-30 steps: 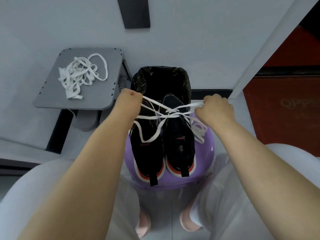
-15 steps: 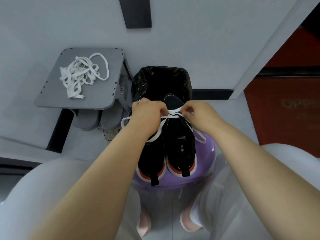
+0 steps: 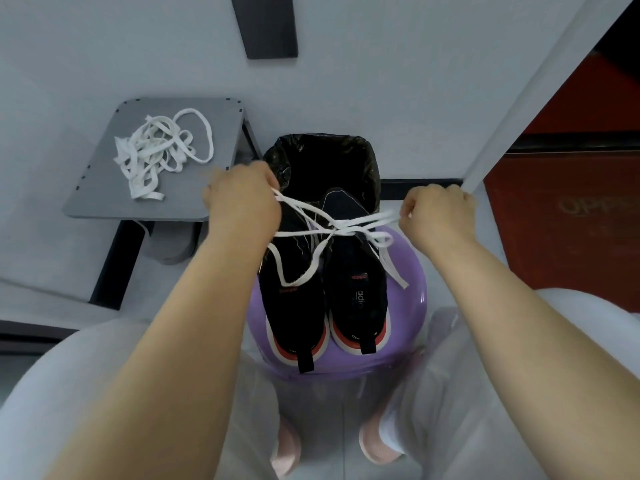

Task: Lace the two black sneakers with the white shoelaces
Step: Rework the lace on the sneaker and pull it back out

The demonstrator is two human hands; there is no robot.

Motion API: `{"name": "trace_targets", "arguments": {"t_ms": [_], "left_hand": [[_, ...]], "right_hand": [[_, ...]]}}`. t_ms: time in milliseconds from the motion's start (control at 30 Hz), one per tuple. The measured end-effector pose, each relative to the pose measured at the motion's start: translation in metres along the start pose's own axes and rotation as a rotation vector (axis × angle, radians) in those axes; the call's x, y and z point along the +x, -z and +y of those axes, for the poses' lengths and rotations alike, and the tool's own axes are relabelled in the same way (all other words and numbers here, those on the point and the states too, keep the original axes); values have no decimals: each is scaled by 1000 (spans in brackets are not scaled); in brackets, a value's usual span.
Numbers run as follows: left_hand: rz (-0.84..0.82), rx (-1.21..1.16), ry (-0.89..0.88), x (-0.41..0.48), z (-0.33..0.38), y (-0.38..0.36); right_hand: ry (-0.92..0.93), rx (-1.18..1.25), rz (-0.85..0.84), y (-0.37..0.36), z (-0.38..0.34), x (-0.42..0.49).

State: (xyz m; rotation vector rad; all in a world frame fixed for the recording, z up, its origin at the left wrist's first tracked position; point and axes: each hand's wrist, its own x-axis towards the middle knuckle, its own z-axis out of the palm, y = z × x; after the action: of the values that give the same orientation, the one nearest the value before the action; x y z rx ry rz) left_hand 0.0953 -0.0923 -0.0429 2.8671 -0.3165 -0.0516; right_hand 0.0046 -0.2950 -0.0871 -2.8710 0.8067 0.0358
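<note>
Two black sneakers with red-and-white heels stand side by side on a purple stool (image 3: 408, 327): the left sneaker (image 3: 294, 306) and the right sneaker (image 3: 358, 278). A white shoelace (image 3: 341, 226) crosses over the right sneaker's top, its strands stretched taut to both sides. My left hand (image 3: 242, 199) is shut on the strands at the left, my right hand (image 3: 436, 216) on the strand at the right. Loose ends hang over both sneakers. A second white shoelace (image 3: 159, 154) lies tangled on a grey tray table (image 3: 194, 202) at the left.
A bin lined with a black bag (image 3: 322, 161) stands just behind the stool, under the sneakers' toes. A white door frame (image 3: 512, 109) runs up at the right beside a red floor area (image 3: 568, 230). My knees in light trousers flank the stool.
Half a second ago both hands were together at the top of the right sneaker; now they have pulled apart sideways, drawing the shoelace taut.
</note>
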Motion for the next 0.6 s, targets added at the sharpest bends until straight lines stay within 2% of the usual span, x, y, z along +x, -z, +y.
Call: {"name": "trace_targets", "arguments": {"t_ms": [67,167,267,367,433,467,533,600], "left_hand": [[47,-149,84,3,-6,6],[91,-252,129,0,-5,2],[177,-399,190,0,-4,1],[277,-577,302,5,-9,4],[353,-751,398,9,-17,9],[388,-837,450,11,-20,11],[433,-944,505,14,-27,16],[452,-902,439,11,-29,16]], "right_hand": [[113,200,-24,-2,-4,-4],[211,464,-89,-5,-9,-8],[245,471,-152,-9,-13,-9],[230,198,-185,-9,-14,-6],[135,88,-106,-5,-7,-1],[83,121,-66,-2,-3,1],[42,340,-47,0,2,2],[92,531,-129,0,-2,-3]]}}
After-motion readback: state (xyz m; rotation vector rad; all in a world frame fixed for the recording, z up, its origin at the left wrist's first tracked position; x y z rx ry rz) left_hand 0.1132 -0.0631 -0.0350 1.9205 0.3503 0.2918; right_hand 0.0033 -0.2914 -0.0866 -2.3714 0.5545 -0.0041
